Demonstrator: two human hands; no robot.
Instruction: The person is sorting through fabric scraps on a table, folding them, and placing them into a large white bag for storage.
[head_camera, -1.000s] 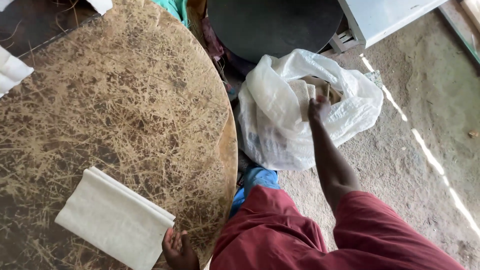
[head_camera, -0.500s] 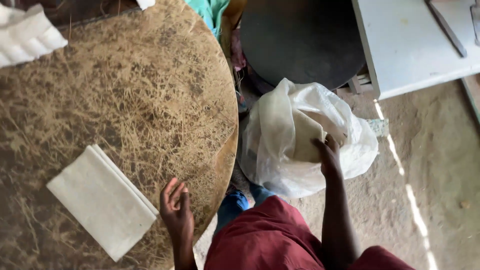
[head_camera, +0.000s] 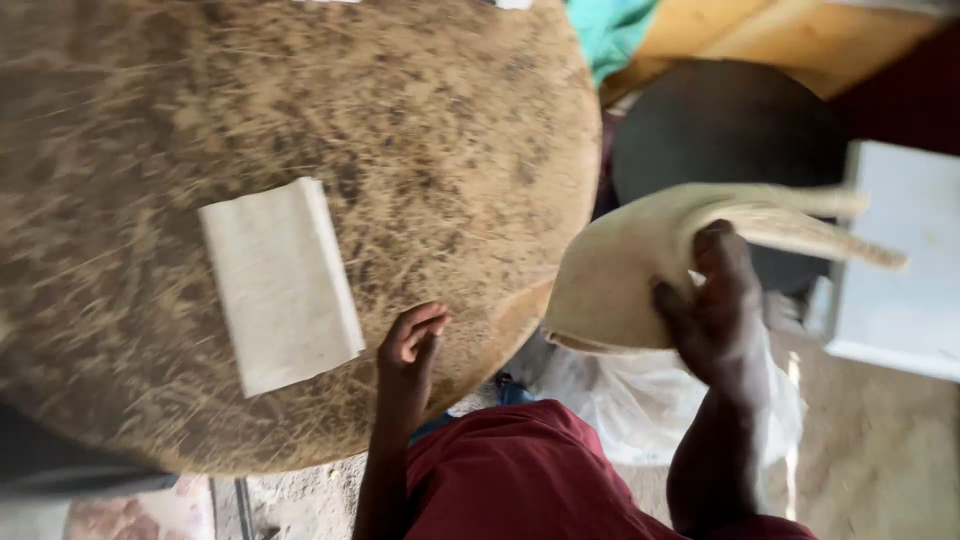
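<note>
Our right hand (head_camera: 722, 300) pinches a floppy pale sheet (head_camera: 640, 265) just beside the desk (head_camera: 300, 100); our left hand (head_camera: 408, 345) rests half-open, empty, on the desk's edge. Gripped so thinly, the sheet may well sag and slip

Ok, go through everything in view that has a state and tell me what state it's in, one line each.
Right hand: gripping a bent pale sheet, lifted in the air.
Left hand: resting on the round board near its edge, holding nothing.
Folded pale sheet: lying flat on the board.
White plastic bag: on the ground; open or shut cannot be told.
</note>
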